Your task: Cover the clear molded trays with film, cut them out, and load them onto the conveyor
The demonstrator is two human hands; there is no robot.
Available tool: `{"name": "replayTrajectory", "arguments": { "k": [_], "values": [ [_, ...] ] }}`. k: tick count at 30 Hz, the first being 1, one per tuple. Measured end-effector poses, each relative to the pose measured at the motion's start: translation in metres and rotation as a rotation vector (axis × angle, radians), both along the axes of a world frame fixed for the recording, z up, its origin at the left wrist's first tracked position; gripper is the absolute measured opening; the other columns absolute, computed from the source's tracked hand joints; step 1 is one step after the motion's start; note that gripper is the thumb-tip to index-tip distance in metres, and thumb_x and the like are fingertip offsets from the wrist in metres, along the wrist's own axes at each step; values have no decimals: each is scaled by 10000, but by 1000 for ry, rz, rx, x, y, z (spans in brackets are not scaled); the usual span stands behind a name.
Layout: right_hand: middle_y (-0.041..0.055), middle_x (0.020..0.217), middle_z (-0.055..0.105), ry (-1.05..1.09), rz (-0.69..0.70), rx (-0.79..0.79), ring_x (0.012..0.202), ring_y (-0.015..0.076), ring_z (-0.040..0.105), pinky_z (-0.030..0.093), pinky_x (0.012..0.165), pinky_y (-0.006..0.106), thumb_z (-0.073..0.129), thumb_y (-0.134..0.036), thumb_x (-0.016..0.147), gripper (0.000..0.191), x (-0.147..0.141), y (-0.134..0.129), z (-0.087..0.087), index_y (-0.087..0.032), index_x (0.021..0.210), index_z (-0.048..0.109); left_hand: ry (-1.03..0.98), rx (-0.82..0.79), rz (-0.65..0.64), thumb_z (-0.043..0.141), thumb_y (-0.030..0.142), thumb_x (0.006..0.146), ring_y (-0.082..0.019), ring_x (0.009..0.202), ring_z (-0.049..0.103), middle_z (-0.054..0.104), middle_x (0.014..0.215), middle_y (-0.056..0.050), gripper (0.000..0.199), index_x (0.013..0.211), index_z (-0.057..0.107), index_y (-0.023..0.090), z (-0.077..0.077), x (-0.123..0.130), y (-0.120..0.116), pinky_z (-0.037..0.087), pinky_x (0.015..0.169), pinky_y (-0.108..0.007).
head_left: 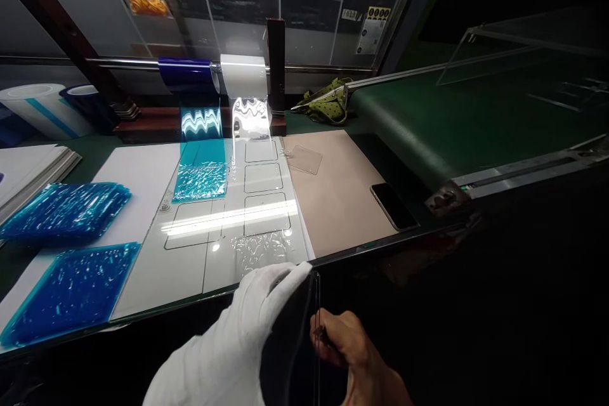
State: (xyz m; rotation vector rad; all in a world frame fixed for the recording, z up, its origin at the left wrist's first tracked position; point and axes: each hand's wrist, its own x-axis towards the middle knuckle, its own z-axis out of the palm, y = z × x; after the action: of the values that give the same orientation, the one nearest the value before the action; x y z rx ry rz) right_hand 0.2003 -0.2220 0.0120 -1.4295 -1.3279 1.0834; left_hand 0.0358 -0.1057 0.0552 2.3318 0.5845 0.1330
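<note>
My left hand (247, 330), in a white glove, is closed on a clear sheet (318, 292) that stands on edge near the bottom centre. My right hand (349, 346), ungloved, is curled with its fingers at the sheet's right face; a small dark object shows between thumb and fingers, too small to name. Just beyond, on the table, lies a glass plate (190, 273) with drawn rounded outlines. Blue film (202, 171) and clear film (252, 120) run down onto it from a blue roll (188, 76) and a white roll (244, 76).
Two stacks of blue-filmed sheets (71, 292) lie at left. A clear piece (307, 160) rests on brown board (340, 203), beside a phone (394, 206). A green conveyor belt (428, 114) and a green patterned pouch (328, 101) are at right.
</note>
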Motion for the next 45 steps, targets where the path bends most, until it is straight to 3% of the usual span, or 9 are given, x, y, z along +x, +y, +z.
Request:
{"name": "replayTrajectory", "arguments": {
  "k": [7, 11, 14, 23, 32, 34, 38, 42, 45],
  "values": [
    [-51, 560, 396, 14, -47, 53, 470, 79, 354, 272, 393, 216, 592, -791, 654, 602, -6, -1, -16, -225, 624, 391, 8, 33, -15, 696, 608, 590, -334, 1158, 509, 411, 1361, -120, 1070, 1471, 164, 318, -2, 4, 2, 476, 950, -446],
    [-67, 532, 272, -124, -348, 358, 464, 90, 271, 232, 435, 257, 611, -793, 636, 640, -8, -6, -32, -231, 599, 306, -104, 351, 115, 699, 453, 562, -373, 1216, 429, 398, 1368, -148, 1121, 1483, 97, 241, -4, 6, 2, 380, 1005, -523],
    [-52, 584, 302, -199, -530, 332, 517, 119, 310, 291, 464, 274, 630, -821, 558, 642, -1, -9, -38, -243, 652, 367, -106, 515, 178, 665, 306, 528, -369, 1208, 430, 425, 1358, -150, 1117, 1488, 106, 194, -2, 8, 4, 351, 1010, -523],
    [-57, 607, 375, -510, -450, 275, 494, 102, 350, 313, 453, 244, 496, -756, 771, 529, 64, 36, -31, -237, 742, 401, -191, 607, 298, 707, 248, 514, -333, 1182, 464, 512, 1278, -195, 1204, 1489, 26, 60, -7, 8, 7, 341, 1003, -532],
    [110, 945, 658, -962, -395, 97, 868, 304, 625, 480, 726, 435, 470, -543, 893, 357, 150, 114, -73, -219, 985, 586, -284, 637, 317, 694, 192, 540, -341, 1164, 448, 504, 1277, -223, 1200, 1487, -30, 54, -12, 5, 14, 290, 997, -573],
    [157, 1100, 637, -979, -412, 130, 1040, 352, 585, 459, 867, 516, 489, -568, 872, 469, 150, 116, -73, -187, 1135, 564, -353, 463, 373, 717, 217, 529, -373, 1196, 422, 467, 1342, -201, 1229, 1498, -34, 124, -18, 1, 15, 220, 1028, -605],
    [148, 1349, 512, -853, -359, 235, 1258, 314, 464, 402, 1036, 499, 568, -553, 845, 686, 120, 102, -41, -170, 1386, 391, -529, -506, 438, 789, 418, 532, -429, 1345, 276, 324, 1502, -115, 1213, 1504, 75, 297, -32, -10, 25, 154, 1093, -615],
    [105, 1480, 384, -724, -110, 324, 1390, 310, 296, 292, 1137, 489, 686, -550, 758, 910, 69, 81, 7, -200, 1477, 251, -758, -1505, 205, 554, 760, 626, -389, 1384, 272, 320, 1515, -136, 1049, 1473, 266, 213, -45, -11, 37, 291, 1081, -536],
    [126, 1526, 302, -791, 96, 349, 1438, 337, 153, 243, 1157, 507, 721, -608, 689, 1102, 39, 80, 28, -135, 1503, 148, -945, -2020, 193, 608, 727, 576, -416, 1424, 107, 289, 1515, -189, 1134, 1460, 262, 106, -52, -5, 39, 333, 1036, -527]
  ]
}}
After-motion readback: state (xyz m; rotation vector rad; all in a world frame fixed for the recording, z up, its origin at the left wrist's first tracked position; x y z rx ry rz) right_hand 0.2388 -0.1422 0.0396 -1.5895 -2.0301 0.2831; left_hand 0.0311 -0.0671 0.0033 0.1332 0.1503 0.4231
